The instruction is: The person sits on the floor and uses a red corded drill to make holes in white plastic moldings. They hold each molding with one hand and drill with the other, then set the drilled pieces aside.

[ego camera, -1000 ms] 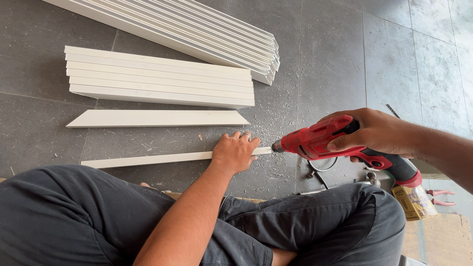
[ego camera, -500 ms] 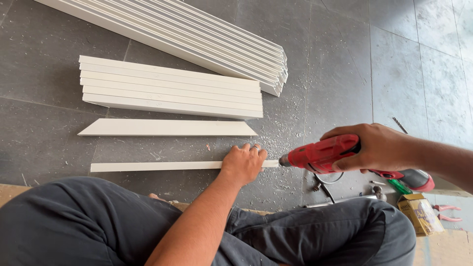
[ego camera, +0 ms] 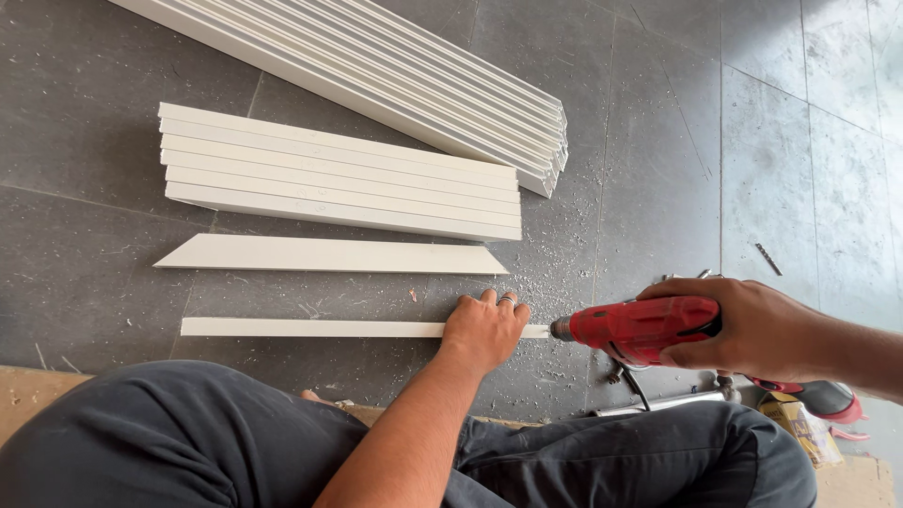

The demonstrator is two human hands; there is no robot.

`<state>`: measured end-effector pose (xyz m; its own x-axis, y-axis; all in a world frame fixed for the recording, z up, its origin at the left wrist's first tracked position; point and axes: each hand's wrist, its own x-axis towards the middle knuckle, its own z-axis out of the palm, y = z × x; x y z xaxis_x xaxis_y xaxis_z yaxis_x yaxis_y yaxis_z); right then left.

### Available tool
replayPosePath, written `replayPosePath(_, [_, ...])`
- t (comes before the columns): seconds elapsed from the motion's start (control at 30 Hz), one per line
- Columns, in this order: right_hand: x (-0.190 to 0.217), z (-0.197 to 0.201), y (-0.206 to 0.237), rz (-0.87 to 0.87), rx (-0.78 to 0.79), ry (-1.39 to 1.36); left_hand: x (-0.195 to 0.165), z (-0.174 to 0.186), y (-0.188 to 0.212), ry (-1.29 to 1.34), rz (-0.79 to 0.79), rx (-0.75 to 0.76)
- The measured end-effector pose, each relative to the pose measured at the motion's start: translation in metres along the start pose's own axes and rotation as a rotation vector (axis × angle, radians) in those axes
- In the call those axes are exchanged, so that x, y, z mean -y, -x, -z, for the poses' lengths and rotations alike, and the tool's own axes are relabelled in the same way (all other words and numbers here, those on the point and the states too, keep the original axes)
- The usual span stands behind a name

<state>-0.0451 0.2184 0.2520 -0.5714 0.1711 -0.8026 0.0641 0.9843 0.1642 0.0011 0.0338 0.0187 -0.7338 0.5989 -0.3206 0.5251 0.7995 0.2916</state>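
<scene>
My left hand (ego camera: pixel 484 329) presses down on the right end of a narrow white strip (ego camera: pixel 310 327) lying on the dark tiled floor. My right hand (ego camera: pixel 748 329) grips a red power drill (ego camera: pixel 635 329), held level, with its nose against the strip's right end just beside my left fingers. The drill bit itself is hidden between nose and strip. My dark trouser legs (ego camera: pixel 188 442) fill the bottom of the view.
Beyond the strip lies a white piece with mitred ends (ego camera: pixel 329 255), then a stack of several short white profiles (ego camera: pixel 339 183) and a bundle of long white profiles (ego camera: pixel 395 71). White shavings dust the floor. A second red tool (ego camera: pixel 818 397) and small hardware lie at the right.
The view has shifted slightly, so everything sits a little further right and lower. The drill nose has come up to the strip's end; my left hand stays on the strip.
</scene>
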Motion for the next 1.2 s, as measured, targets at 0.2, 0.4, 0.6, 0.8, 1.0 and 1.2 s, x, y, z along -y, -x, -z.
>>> replayPosePath(0.2, [0.000,0.000,-0.003,0.063,-0.016,0.015,0.000,-0.006,-0.003,0.020,0.012,-0.020])
replayPosePath(0.4, [-0.007,-0.011,-0.005,-0.034,0.016,0.139,-0.001,-0.010,-0.004,0.052,0.038,-0.051])
replayPosePath(0.6, [-0.033,-0.012,-0.013,0.028,-0.021,-0.033,-0.001,-0.010,-0.004,0.097,0.045,-0.057])
replayPosePath(0.8, [-0.054,-0.017,-0.015,0.005,-0.086,-0.132,0.002,-0.012,-0.007,0.075,0.011,-0.038])
replayPosePath(1.0, [-0.052,-0.022,-0.011,0.003,-0.071,-0.134,0.001,-0.010,-0.006,0.095,0.026,-0.045])
replayPosePath(1.2, [-0.050,-0.025,-0.012,0.006,-0.073,-0.125,0.000,-0.009,-0.003,0.089,0.028,-0.040])
